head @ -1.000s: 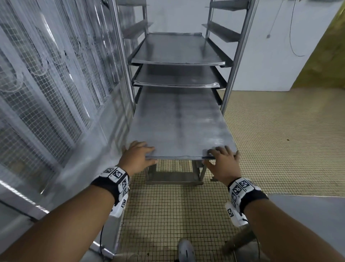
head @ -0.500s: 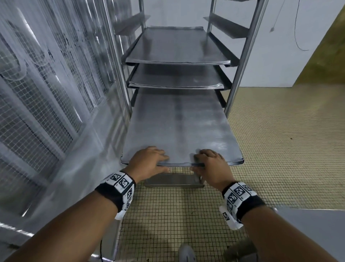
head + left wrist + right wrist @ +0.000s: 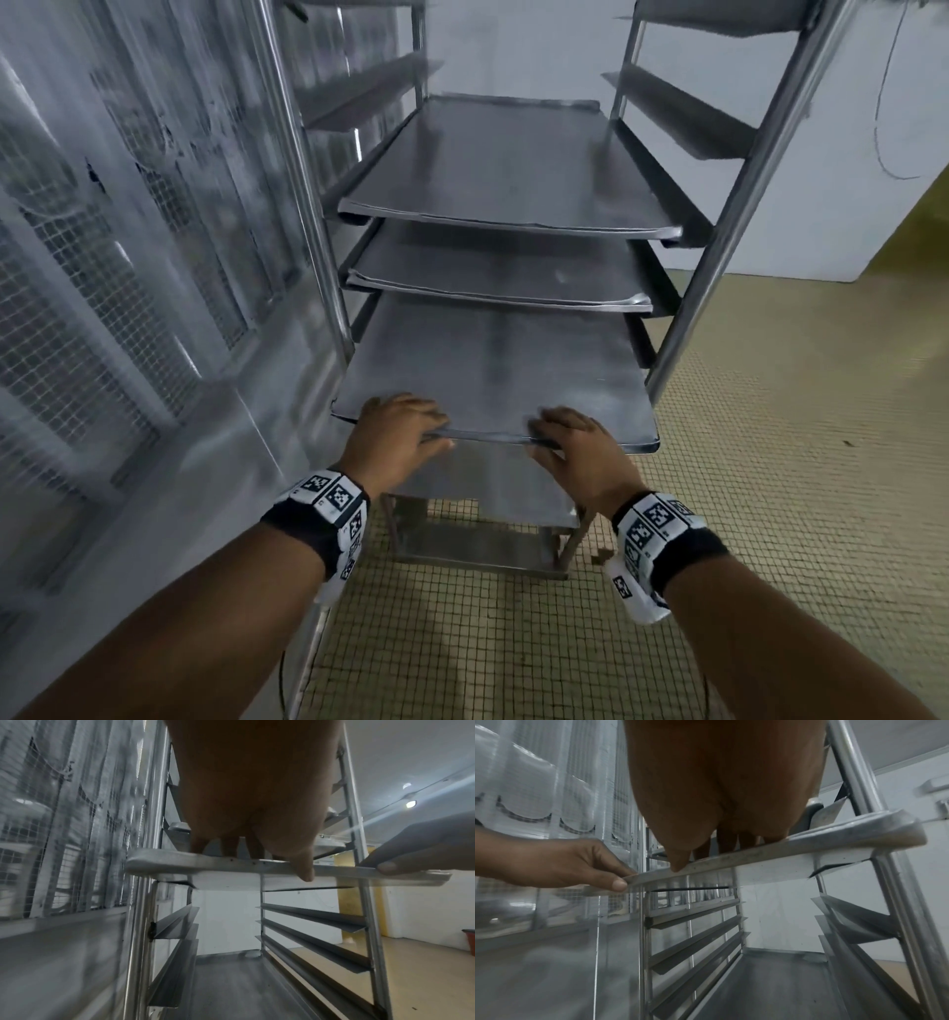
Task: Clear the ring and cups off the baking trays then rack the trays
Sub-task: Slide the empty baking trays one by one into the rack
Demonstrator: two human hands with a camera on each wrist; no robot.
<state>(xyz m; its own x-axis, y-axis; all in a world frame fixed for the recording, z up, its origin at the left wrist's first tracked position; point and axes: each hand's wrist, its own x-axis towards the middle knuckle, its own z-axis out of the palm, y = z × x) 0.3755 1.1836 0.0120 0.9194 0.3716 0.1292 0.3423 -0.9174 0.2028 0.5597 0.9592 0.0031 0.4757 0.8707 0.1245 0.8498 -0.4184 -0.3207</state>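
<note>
A bare steel baking tray [image 3: 488, 370] sits part-way in on the third rail pair of the steel rack [image 3: 719, 257], its near end sticking out. My left hand [image 3: 398, 431] and right hand [image 3: 570, 442] both hold that near rim, fingers on top and thumbs against the edge. The left wrist view shows my left hand [image 3: 267, 854] over the rim [image 3: 205, 862], and the right wrist view shows my right hand [image 3: 706, 854] over the rim [image 3: 834, 843]. Two more bare trays [image 3: 503, 164] [image 3: 493, 272] rest on the rails above. No ring or cups are in view.
A mesh and metal wall panel [image 3: 102, 257] runs close along the rack's left side. Empty angled rails [image 3: 308, 916] lie below the held tray, above the rack's base plate [image 3: 488, 488]. Tiled floor [image 3: 770, 462] spreads to the right, with a white wall behind.
The tray has slid deeper into the rack, with less of it sticking out. Both hands followed it forward on the near rim and moved closer together.
</note>
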